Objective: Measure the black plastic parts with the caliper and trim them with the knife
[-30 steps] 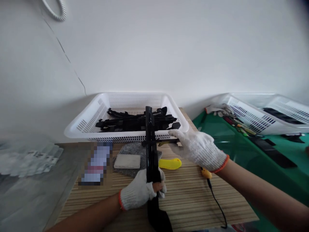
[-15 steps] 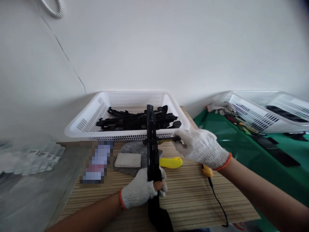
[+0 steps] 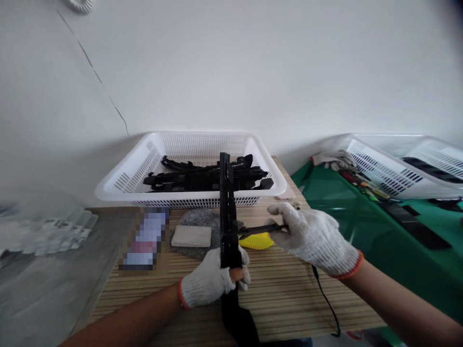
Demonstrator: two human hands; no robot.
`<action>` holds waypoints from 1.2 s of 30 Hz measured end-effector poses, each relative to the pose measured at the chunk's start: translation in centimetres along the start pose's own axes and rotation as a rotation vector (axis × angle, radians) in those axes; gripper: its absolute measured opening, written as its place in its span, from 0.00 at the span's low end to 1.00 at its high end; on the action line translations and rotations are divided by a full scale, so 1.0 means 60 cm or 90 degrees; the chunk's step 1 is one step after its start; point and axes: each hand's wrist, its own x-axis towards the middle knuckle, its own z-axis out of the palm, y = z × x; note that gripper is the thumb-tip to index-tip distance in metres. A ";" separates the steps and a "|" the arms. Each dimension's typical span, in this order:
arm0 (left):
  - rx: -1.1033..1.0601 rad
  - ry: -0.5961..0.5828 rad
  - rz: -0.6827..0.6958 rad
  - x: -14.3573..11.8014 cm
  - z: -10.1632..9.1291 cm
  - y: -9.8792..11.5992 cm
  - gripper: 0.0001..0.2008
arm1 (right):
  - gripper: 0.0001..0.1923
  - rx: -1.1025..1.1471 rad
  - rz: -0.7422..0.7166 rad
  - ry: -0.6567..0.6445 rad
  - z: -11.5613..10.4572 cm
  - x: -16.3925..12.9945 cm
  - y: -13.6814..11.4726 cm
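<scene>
Right now we grip a long black plastic strip (image 3: 226, 212) in our gloved left hand (image 3: 213, 282), fingers wrapped tightly around its lower part so that it stands nearly upright above the wooden table (image 3: 289, 299). Our gloved right hand (image 3: 316, 238) pinches a thin dark tool (image 3: 258, 230) whose tip touches the strip's right edge, just above the left hand. Behind the tool, a yellow handle (image 3: 256, 242) lies on the table. A black cord (image 3: 325, 301) trails from under the right hand toward the table's near edge. Left of the strip sit a pale flat block (image 3: 191, 236) on a grey pad (image 3: 198, 219). Farther back, a white basket (image 3: 123, 180) holds more black strips (image 3: 188, 178). To the right, a green surface (image 3: 325, 193) carries a second white basket (image 3: 379, 173), near a wall.
</scene>
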 end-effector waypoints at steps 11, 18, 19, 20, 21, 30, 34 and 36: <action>0.008 -0.023 0.016 -0.001 -0.005 -0.004 0.26 | 0.17 0.018 0.044 -0.078 0.006 0.004 -0.008; 0.016 -0.010 0.010 0.000 -0.003 0.000 0.30 | 0.15 0.017 -0.012 -0.065 0.008 0.006 -0.018; 0.015 -0.012 0.013 0.000 -0.002 0.001 0.30 | 0.14 0.023 -0.027 -0.056 0.008 0.007 -0.019; 0.014 -0.014 0.016 0.000 -0.002 0.002 0.30 | 0.14 0.029 -0.040 -0.050 0.008 0.008 -0.020; 0.014 -0.016 0.017 0.000 -0.002 0.002 0.30 | 0.15 0.037 -0.050 -0.051 0.009 0.010 -0.020; 0.009 -0.012 0.032 0.003 -0.006 -0.004 0.28 | 0.14 0.043 -0.049 -0.131 0.012 0.007 -0.016; 0.013 -0.015 0.039 0.002 -0.005 -0.004 0.25 | 0.14 0.036 -0.032 -0.147 0.009 0.006 -0.016; 0.018 -0.007 0.034 0.002 -0.003 -0.003 0.25 | 0.15 0.039 -0.030 -0.124 0.003 0.011 -0.012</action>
